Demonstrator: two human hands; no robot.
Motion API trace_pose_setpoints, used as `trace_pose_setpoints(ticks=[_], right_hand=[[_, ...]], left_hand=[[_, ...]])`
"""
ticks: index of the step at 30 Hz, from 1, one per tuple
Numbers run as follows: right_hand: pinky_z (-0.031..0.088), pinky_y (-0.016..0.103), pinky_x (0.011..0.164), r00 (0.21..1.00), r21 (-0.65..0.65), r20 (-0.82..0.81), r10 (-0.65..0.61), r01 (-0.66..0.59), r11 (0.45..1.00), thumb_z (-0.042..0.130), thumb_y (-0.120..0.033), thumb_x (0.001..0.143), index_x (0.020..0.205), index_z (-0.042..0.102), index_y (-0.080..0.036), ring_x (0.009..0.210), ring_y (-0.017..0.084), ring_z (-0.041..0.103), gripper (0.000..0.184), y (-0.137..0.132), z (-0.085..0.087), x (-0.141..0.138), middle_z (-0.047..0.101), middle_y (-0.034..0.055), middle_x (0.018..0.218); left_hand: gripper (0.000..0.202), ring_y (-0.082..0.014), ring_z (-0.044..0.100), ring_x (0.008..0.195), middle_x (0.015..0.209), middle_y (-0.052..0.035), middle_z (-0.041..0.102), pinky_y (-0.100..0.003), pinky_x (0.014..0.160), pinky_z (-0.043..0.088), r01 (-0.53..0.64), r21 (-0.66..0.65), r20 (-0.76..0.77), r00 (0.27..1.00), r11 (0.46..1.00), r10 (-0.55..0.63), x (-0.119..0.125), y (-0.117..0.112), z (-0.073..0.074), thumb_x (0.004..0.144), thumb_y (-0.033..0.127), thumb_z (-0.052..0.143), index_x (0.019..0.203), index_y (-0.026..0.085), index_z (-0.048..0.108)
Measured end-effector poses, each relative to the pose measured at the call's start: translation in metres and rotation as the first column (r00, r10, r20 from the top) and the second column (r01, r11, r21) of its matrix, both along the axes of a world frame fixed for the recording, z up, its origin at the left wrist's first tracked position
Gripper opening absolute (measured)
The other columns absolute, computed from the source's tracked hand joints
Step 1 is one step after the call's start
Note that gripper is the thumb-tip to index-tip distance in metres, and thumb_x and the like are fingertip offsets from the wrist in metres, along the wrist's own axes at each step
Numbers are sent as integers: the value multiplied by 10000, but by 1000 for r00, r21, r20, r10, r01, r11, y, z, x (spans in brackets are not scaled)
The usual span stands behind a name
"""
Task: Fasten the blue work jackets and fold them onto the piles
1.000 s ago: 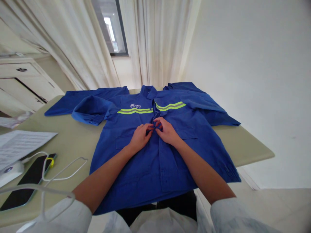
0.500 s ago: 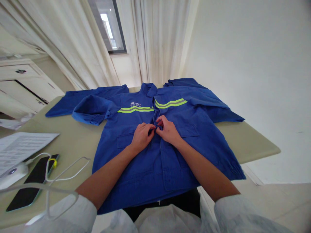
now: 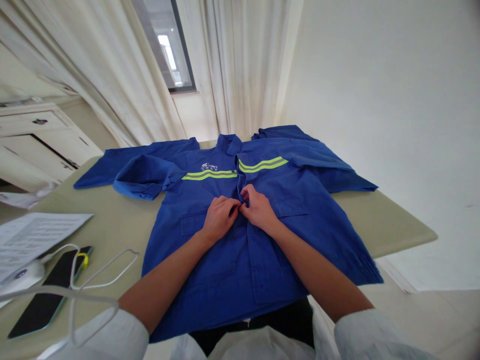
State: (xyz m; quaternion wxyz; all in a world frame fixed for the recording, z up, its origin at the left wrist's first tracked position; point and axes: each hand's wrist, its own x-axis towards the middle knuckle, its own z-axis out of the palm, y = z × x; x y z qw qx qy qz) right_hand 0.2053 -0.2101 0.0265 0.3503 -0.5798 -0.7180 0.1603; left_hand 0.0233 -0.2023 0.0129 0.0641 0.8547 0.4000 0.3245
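A blue work jacket [image 3: 210,250] with yellow-green reflective stripes lies front up on a pale green table [image 3: 120,225], collar away from me. My left hand [image 3: 218,218] and my right hand [image 3: 258,209] meet at the jacket's front placket, mid-chest. Both hands have their fingers pinched together on the placket edges. What sits between the fingertips is too small to make out. The sleeves are spread out to the left and right.
On the table's left lie a sheet of paper [image 3: 33,235], a black phone [image 3: 48,290], a white cable [image 3: 101,275] and a small white device [image 3: 20,275]. Curtains [image 3: 232,70] hang behind, a cabinet [image 3: 41,135] stands at left, a white wall at right.
My hands stay at the placket with only small finger movements. The view has shifted slightly.
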Motion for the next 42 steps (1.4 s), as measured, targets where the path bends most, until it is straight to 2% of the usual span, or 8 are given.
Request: trace_pose_setpoints(ticks=[8,15,18,22,28,35,39,42], right_hand=[[448,308,740,996,9,84,7,-8,1000,545,-90,780,1130,518,-245,880,247,675,384,-1,1,-2,701,56,988],[463,299,777,987,-24,152,55,-52,998,565,-104,829,1181,544,-233,912,231,689,376,-2,8,3,721,49,1033],[471,309,822,981,-37,194,26,-19,999,605,-153,871,1163,591,-221,965,234,692,301,-2,10,6,739,62,1059],[464,321,818,954,-79,298,19,5,997,624,-245,921,1028,664,-210,955,241,681,119,-2,14,9,745,83,1044],[434,318,765,920,-106,390,43,-2,994,598,-221,936,1003,699,-209,909,236,669,122,-3,20,7,740,87,1025],[393,303,701,922,-84,384,41,-9,996,599,-211,933,1014,690,-223,857,223,630,122,-4,22,7,711,76,1024],[378,296,702,941,-61,333,64,-47,997,604,-225,935,973,681,-221,842,210,611,86,-4,22,12,693,59,975],[370,294,708,947,-54,310,89,-76,996,613,-198,903,908,667,-212,816,202,588,57,-3,22,13,679,50,922]], left_hand=[[138,-242,675,969,1027,-41,789,-395,877,483,0,24,-2,1000,1000,0,0,1,-3,997,192,608,1056,241,723],[134,-242,676,969,1005,-29,783,-388,874,496,-28,-34,35,999,999,29,1,2,1,960,160,626,1032,242,706],[120,-242,676,953,985,-31,779,-391,870,496,-28,-26,54,998,999,30,1,2,1,961,168,630,1028,236,702],[109,-244,678,934,961,-34,779,-397,854,491,-30,-12,49,998,999,30,0,2,1,959,179,632,1018,232,707],[115,-236,684,946,989,-32,793,-397,853,476,5,24,41,999,1000,-6,-2,3,0,962,178,619,1004,233,711],[117,-216,681,967,1042,-21,803,-395,876,465,59,58,79,995,997,-64,-4,4,-1,1007,210,600,925,236,678],[135,-221,680,983,1049,-24,802,-399,894,467,31,32,120,992,999,-34,-3,3,1,1011,216,591,898,237,663],[81,-238,676,998,1056,-37,795,-411,910,471,-7,-22,98,995,1000,10,-2,2,3,991,217,600,990,235,678]])
